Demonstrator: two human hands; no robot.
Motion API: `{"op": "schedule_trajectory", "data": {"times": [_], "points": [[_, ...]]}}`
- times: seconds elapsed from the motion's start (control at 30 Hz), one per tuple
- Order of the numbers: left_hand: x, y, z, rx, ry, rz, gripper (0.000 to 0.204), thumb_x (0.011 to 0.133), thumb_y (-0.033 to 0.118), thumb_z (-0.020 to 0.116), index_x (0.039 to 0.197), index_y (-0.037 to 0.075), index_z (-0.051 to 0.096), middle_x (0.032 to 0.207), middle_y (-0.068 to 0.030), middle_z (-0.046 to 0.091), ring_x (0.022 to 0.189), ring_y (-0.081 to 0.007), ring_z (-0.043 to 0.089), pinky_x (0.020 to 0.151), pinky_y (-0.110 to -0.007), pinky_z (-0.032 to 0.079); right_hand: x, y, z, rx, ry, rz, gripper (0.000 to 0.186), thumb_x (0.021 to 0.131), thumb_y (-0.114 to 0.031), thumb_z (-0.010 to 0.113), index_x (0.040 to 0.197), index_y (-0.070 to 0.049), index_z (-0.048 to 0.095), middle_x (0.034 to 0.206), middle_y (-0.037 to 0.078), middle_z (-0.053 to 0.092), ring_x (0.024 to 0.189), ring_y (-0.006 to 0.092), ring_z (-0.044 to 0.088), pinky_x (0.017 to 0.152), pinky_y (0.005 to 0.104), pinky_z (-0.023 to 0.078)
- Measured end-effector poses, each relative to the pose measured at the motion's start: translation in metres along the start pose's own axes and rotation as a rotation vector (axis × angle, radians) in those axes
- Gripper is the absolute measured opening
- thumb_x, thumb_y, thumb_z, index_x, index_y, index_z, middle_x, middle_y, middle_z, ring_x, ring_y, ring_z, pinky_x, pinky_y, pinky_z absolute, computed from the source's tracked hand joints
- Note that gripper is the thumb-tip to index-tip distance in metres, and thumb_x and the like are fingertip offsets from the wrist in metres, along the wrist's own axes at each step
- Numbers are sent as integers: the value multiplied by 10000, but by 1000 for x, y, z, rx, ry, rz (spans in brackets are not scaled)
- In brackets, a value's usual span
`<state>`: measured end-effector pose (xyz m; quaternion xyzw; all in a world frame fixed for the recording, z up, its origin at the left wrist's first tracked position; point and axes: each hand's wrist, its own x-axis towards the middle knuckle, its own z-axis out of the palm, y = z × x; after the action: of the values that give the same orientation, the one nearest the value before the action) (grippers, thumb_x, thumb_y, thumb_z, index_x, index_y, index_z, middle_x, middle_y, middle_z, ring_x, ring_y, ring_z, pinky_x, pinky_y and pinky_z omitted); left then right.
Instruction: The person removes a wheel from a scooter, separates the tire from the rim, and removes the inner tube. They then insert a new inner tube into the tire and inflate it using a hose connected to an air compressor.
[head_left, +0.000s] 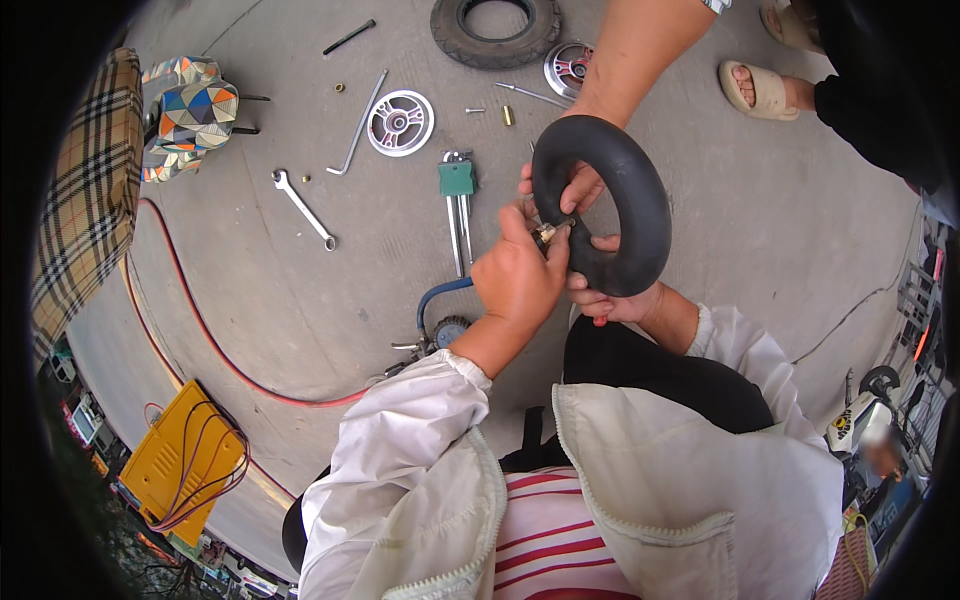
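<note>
A black, rounded inner tube (640,190) is held up in front of me. My right hand (625,303) is closed around its lower edge, thumb on the inner side; a small red piece shows beneath the fingers. My left hand (517,262) grips a brass-coloured air chuck (546,234) against the tube's valve stem (570,222). From the far side, another person's hand (583,188) also holds the tube near the valve. A blue hose (440,288) runs from beside my left hand to a tyre inflator with a round gauge (451,331), partly hidden by my left sleeve.
On the concrete lie a tyre (545,45), a silver wheel rim half (401,124), another rim half (566,68), a combination wrench (304,210) and a green-held hex key set (457,178). A red air hose (200,315) crosses the left. A sandalled foot (760,92) stands right.
</note>
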<state>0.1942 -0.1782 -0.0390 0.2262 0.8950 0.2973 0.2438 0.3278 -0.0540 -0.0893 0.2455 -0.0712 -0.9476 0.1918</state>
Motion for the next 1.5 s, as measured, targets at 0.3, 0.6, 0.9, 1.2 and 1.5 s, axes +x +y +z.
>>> {"op": "schedule_trajectory", "data": {"times": [0.3, 0.6, 0.9, 1.2, 1.5], "points": [[5, -4, 1, -32, 53, 44, 470, 839, 349, 763, 1139, 90, 511, 932, -105, 726, 773, -331, 717, 624, -443, 531, 3, 1, 11, -31, 34, -25, 435, 966, -469, 482, 1217, -120, 551, 922, 65, 560, 632, 144, 461, 471, 243, 375], [9, -10, -2, -56, 34, 98, 442, 855, 323, 754, 1143, 73, 532, 946, -114, 729, 795, -325, 721, 648, -425, 542, 7, 1, 14, -52, 7, -19, 415, 931, -455, 541, 1223, -161, 556, 927, 56, 556, 646, 144, 453, 476, 246, 369], [7, -8, -7, -137, -7, 189, 239, 871, 246, 738, 1063, 131, 655, 951, -74, 705, 782, -274, 701, 658, -374, 532, 3, 4, 9, -144, 11, -76, 431, 897, -348, 664, 1253, -139, 544, 968, 45, 554, 727, 140, 485, 521, 257, 418], [7, -26, 5, -139, -45, 267, 210, 872, 237, 718, 1069, 175, 680, 946, -40, 699, 776, -292, 690, 656, -381, 523, 1, 5, 9, -587, 350, -262, 528, 925, -221, 682, 1353, -54, 423, 905, 29, 597, 556, 72, 539, 425, 218, 421], [10, -33, -6, -261, -120, 218, 255, 882, 249, 725, 1116, 158, 683, 995, -59, 730, 848, -266, 716, 739, -363, 547, 2, 7, 28, -685, 355, -275, 479, 940, -237, 656, 1325, -57, 435, 877, 20, 579, 537, 60, 487, 393, 210, 319]]}}
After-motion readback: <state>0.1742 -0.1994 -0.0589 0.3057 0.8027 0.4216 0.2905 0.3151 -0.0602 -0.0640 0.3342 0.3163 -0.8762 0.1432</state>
